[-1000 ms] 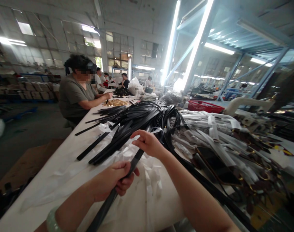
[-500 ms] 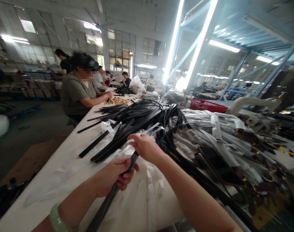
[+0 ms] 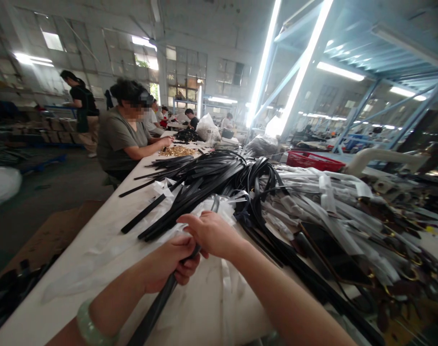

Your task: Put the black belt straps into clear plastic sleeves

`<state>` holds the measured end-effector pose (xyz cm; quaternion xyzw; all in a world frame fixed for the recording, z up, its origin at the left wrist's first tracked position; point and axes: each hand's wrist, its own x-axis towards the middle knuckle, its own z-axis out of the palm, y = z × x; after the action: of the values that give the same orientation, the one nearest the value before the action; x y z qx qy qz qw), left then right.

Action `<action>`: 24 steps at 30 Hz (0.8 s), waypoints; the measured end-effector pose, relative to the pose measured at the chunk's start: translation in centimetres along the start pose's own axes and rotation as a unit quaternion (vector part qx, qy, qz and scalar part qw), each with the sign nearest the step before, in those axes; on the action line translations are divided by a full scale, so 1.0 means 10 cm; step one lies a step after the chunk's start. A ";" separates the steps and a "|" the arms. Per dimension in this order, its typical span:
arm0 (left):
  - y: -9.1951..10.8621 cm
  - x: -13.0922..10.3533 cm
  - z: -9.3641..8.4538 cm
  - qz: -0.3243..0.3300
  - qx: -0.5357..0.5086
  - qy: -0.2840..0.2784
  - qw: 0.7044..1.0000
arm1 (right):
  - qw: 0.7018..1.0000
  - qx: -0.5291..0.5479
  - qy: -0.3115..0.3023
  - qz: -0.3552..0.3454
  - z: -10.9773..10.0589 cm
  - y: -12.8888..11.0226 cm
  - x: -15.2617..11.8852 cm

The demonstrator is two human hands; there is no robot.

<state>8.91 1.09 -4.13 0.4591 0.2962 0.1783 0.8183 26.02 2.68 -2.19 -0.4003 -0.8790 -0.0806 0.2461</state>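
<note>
- Closest in: left hand (image 3: 168, 269) has its grip wrapped tight round a black strap (image 3: 152, 310) that runs down toward the bottom edge of the view. Pale green bangle (image 3: 87, 327) on that wrist.
- Right hand (image 3: 210, 235) sits just past it, touching, fingers closed on the same strap's upper end, though I can't quite see where that end stops.
- Both are over crinkly white plastic sleeves (image 3: 219, 288) spread on the bench (image 3: 42, 307).
- Beyond: a big fan of black straps (image 3: 200, 180), then wrapped ones (image 3: 312, 202) to the right.
- Risk, I reckon: any tug could snag the neighbouring straps and drag that loose pile off the bench.
- Far end: a seated co-worker (image 3: 121, 134) by a heap of gold hardware (image 3: 177, 151).
</note>
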 end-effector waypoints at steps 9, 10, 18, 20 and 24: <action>0.00 0.02 -0.03 -0.015 0.004 0.007 1.000 | 0.991 -0.066 0.052 0.105 -0.07 0.32 -0.01; 0.00 0.02 -0.03 -0.014 0.005 0.005 1.000 | 0.995 -0.050 0.040 0.078 -0.04 0.25 -0.01; 0.04 0.00 -0.07 0.015 -0.003 0.019 1.000 | 0.953 0.109 0.232 0.163 -0.01 0.31 0.00; 0.05 -0.01 -0.08 0.026 -0.014 0.010 1.000 | 0.882 0.240 0.293 0.280 -0.02 0.45 0.00; 0.08 -0.02 -0.09 0.049 -0.025 -0.002 0.999 | 0.778 0.549 -0.001 0.306 0.05 0.33 0.01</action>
<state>8.19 1.96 -3.78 0.4529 0.2670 0.2240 0.8206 28.28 5.07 -2.74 -0.4459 -0.6056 0.4955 0.4345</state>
